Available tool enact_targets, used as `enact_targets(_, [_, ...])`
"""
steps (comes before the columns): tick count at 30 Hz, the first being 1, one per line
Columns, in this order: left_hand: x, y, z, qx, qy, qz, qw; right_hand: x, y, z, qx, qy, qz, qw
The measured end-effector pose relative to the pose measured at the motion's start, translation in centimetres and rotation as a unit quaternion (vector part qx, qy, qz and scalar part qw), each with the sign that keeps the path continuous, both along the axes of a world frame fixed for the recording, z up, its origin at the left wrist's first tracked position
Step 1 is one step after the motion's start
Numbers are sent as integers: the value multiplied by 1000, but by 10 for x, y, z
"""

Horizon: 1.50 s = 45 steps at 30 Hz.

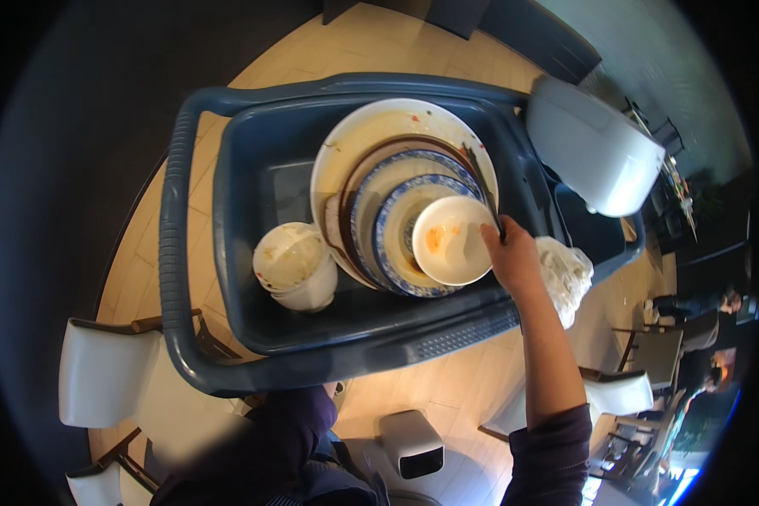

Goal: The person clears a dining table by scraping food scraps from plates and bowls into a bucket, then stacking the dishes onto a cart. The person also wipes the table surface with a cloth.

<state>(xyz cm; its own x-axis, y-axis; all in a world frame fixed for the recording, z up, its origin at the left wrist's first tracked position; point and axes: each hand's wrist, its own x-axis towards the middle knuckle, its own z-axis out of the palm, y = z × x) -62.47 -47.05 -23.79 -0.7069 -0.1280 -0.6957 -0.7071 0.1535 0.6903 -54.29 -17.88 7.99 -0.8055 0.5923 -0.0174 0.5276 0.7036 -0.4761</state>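
My right hand (513,256) grips the near right rim of a small white bowl (453,243) with orange food remains. A dark, slim utensil (481,174) runs from beside that hand up along the plates. Beneath the bowl are blue-and-white patterned plates (386,209), a brown-rimmed dish (360,164) and a large soiled white plate (348,133). To their left, nested white bowls (297,269) with food scraps stand in the same dark blue-grey tub (259,145). Of my left arm only the dark sleeve (297,420) shows below the cart; the hand is out of view.
The tub sits in a cart with a ribbed handle (171,253). At its right end are a white bin (594,148) and a crumpled whitish cloth or bag (563,275). White chairs (104,373) stand lower left. Farther right are more chairs and a seated person (696,307).
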Motion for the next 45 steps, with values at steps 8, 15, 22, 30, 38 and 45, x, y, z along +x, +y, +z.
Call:
enact_targets(8, [5,-34,3,-22,-18,-14,999,-28,7,-26,64,-92,67,991])
enact_targets(15, [12,-53,4,-40,-27,-27,998,-41,-49,32,157,95,57,981])
enact_targets(22, [15,-60,8,-62,-26,-68,995,-95,-144,40,-363,172,163,901])
enact_targets(30, [12,-37,-8,-90,5,-218,972,-108,-172,-88,-192,77,160,965])
enact_targets(38, [38,28,-17,-142,58,-467,871,55,-183,-31,-278,396,11,875])
enact_targets(45, [72,63,14,-355,300,-576,672,276,-223,-65,-166,294,-396,854])
